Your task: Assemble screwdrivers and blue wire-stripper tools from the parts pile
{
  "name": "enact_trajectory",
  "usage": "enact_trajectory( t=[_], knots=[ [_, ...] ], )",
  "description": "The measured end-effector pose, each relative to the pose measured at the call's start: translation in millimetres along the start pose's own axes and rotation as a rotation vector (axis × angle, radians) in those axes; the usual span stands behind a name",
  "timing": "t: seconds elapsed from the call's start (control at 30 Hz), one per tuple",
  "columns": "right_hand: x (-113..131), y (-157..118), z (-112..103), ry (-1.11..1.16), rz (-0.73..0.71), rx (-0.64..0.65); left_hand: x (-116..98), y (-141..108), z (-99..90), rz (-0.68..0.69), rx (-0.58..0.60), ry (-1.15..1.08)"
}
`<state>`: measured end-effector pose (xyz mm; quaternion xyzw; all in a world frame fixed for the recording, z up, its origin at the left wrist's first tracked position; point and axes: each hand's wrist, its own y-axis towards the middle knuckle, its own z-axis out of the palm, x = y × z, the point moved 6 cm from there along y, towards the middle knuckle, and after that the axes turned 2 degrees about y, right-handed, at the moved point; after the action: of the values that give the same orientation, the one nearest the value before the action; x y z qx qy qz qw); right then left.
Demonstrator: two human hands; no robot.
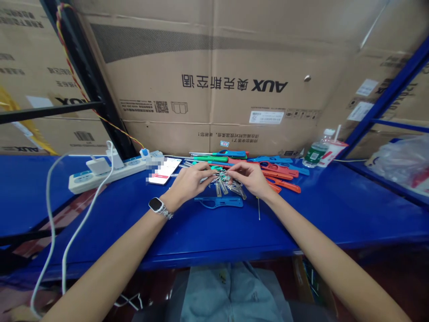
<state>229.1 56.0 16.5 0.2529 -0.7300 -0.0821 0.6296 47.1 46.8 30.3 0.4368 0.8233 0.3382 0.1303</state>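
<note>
My left hand (194,180) and my right hand (251,178) meet over a pile of small parts, their fingertips pinched close together. Whatever lies between the fingertips is too small to make out. Beneath them are several clear plastic lighter tanks (221,188) mixed with thin metal bits. A blue half-shell of a long-neck lighter (223,202) lies just in front of the hands. Behind and to the right are orange and red lighter shells (279,174), with a green lighter (209,158) at the back. A thin screwdriver shaft (259,210) lies by my right wrist.
A phone (166,171) lies left of the pile, near a white power strip (100,179) with plugs and cables. At the right stand a plastic bottle (315,154) and a cup with a straw (331,153). A large carton (214,53) walls the back of the blue tabletop (187,237).
</note>
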Motion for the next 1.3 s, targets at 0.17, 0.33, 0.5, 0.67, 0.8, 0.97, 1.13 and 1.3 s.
enact_trajectory(
  t=[0.17,0.33,0.5,0.67,0.8,0.97,1.13,1.3],
  knots=[
    [13.7,-1.9,-3.0,-0.411,-0.227,-0.003,2.2,-1.2,3.9,-0.028,0.063,-0.006],
    [23.7,-5.3,2.1,-0.643,-0.484,0.110,3.5,-1.6,2.1,-0.039,0.055,-0.049],
    [23.9,-6.8,3.9,-0.729,-0.508,0.112,3.9,-1.4,1.4,-0.028,0.047,-0.056],
    [28.2,-7.9,4.9,-0.686,-0.481,0.053,2.3,-1.2,1.9,-0.011,0.054,-0.050],
    [27.6,-7.3,3.9,-0.627,-0.438,0.038,0.6,-0.8,0.7,-0.001,0.077,-0.089],
    [23.4,-6.4,2.6,-0.598,-0.384,0.007,0.1,-1.0,-0.6,0.014,0.102,-0.166],
    [20.7,-6.6,1.6,-0.562,-0.357,-0.037,1.4,-1.8,1.3,0.010,0.105,-0.179],
    [21.8,-6.9,-0.5,-0.573,-0.384,-0.025,2.9,-2.3,3.8,-0.006,0.100,-0.200]
  ],
)
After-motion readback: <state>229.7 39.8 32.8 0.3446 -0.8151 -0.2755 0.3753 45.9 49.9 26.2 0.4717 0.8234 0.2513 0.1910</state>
